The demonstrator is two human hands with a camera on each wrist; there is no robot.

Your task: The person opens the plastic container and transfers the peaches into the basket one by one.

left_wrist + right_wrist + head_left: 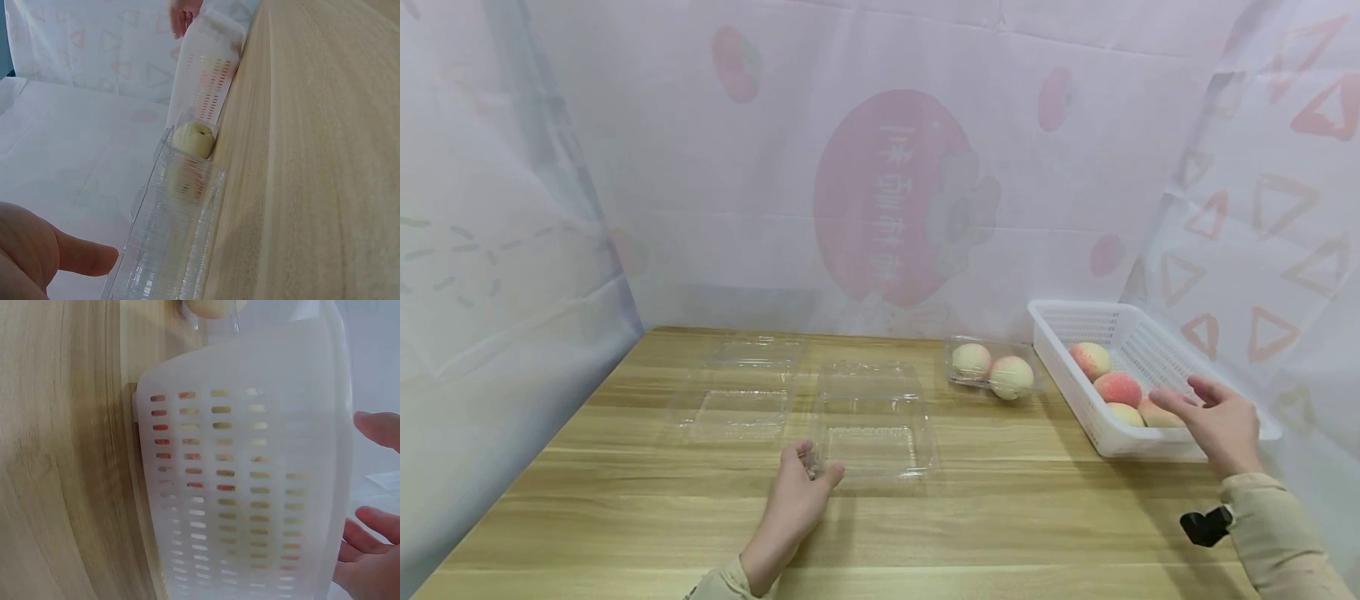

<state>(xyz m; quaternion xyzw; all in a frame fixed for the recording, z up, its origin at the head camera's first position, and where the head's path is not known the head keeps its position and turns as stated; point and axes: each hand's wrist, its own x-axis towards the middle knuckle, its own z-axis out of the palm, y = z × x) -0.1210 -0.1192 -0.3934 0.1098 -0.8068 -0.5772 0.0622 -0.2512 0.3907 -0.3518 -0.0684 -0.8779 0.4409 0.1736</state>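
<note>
At the near left corner of an open clear plastic clamshell box (874, 450) is my left hand (799, 492). Its thumb (87, 255) lies straight, the tip right at the box's edge in the left wrist view; the other fingers are mostly hidden there. My right hand (1217, 421) hovers over the near right part of a white slotted basket (1071, 396), thumb and fingers spread apart with nothing between them. Several peaches lie in the basket, a red one (1117, 390) among them. The right wrist view shows the hand beyond the basket's rim (340, 456).
A second open clear clamshell box (745, 408) lies left of the first. Near the basket's left side stands a clear box (958, 342) with two pale peaches (1011, 377). Printed cloth walls (700, 208) close off the wooden table (985, 517) at the back and sides.
</note>
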